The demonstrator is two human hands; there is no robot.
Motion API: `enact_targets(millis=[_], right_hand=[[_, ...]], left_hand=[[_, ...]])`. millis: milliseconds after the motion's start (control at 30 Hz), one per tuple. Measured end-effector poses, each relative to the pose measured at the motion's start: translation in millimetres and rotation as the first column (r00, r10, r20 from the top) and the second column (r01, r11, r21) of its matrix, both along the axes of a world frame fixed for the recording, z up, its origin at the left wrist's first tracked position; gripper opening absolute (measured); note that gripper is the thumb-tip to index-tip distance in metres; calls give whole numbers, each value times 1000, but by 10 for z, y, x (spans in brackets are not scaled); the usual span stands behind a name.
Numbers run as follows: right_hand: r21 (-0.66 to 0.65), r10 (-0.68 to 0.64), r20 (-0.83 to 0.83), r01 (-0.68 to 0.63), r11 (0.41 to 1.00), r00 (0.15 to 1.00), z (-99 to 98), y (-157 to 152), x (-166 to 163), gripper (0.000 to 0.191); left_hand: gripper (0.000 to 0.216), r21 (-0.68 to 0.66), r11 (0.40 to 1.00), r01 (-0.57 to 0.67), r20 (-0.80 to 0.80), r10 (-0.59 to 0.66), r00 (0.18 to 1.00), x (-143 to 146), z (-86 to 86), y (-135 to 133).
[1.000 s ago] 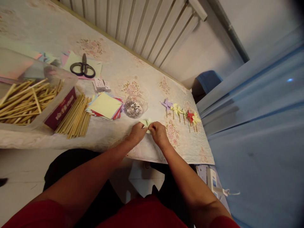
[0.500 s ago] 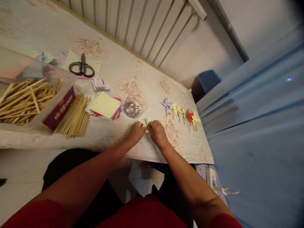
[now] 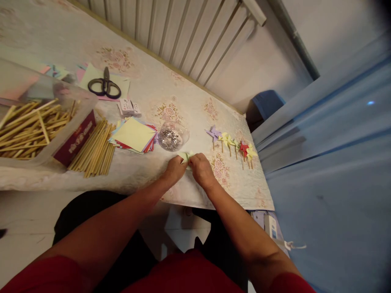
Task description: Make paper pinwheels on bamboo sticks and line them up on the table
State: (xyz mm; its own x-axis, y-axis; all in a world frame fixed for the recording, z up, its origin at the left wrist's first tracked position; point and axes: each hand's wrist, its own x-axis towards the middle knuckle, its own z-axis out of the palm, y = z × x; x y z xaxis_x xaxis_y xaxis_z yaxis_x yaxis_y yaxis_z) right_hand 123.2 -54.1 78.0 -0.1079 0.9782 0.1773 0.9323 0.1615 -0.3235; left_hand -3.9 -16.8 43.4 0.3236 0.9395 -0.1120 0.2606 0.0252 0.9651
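Between my two hands, close to the table's front edge, is a pale green paper pinwheel (image 3: 185,156), its folded blades partly hidden by my fingers. My left hand (image 3: 175,169) grips its left side with closed fingers. On the other side, my right hand (image 3: 201,168) is closed at the pinwheel's middle; whether it also pinches a pin or stick is hidden. Just beyond them stands a clear round dish (image 3: 172,136) of small shiny metal pins. Left of the dish lies a stack of cut paper squares (image 3: 134,134), a pale yellow one on top.
Finished pinwheels on sticks (image 3: 227,140) lie in a row at the right. At the left are a bundle of sticks (image 3: 94,150), a plastic bin (image 3: 45,162) of more sticks, scissors (image 3: 105,86) on paper, and small white boxes (image 3: 128,108). A blue curtain (image 3: 324,183) hangs at the right.
Both hands stay in nearly the same place around the pale green pinwheel. My right fingers have shifted slightly over it. The whole view has moved a little.
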Motion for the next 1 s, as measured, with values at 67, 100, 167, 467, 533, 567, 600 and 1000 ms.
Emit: enact_targets(millis=[67, 100, 167, 467, 533, 567, 600, 1000], right_hand=[[12, 11, 14, -12, 1000, 1000, 1, 2, 6, 16], [8, -28, -23, 28, 1000, 999, -11, 7, 3, 16], [-48, -160, -151, 155, 987, 975, -47, 23, -9, 16], [-29, -7, 8, 7, 1000, 1000, 40, 26, 9, 15], [-11, 2, 26, -1, 1000, 1000, 50, 19, 2, 15], [-15, -34, -15, 34, 999, 999, 42, 20, -6, 15], [-32, -91, -81, 88, 996, 993, 28, 25, -16, 14], [-221, -448, -460, 390, 894, 766, -34, 27, 14, 18]], left_hand=[[12, 5, 1000, 2, 11, -2, 1000, -2, 6, -2], [12, 2, 1000, 3, 12, -3, 1000, -5, 9, -3], [10, -6, 1000, 3, 11, -3, 1000, -13, 16, -4], [12, -10, 1000, 4, -15, -4, 1000, -15, 11, 0], [12, -11, 1000, -1, -10, 1, 1000, -18, 18, 1], [11, -12, 1000, -4, -6, 3, 1000, -21, 24, 3], [11, -14, 1000, -5, -4, 5, 1000, -25, 30, 6], [12, -61, 998, 2, 167, 9, 986, -25, -79, 2]])
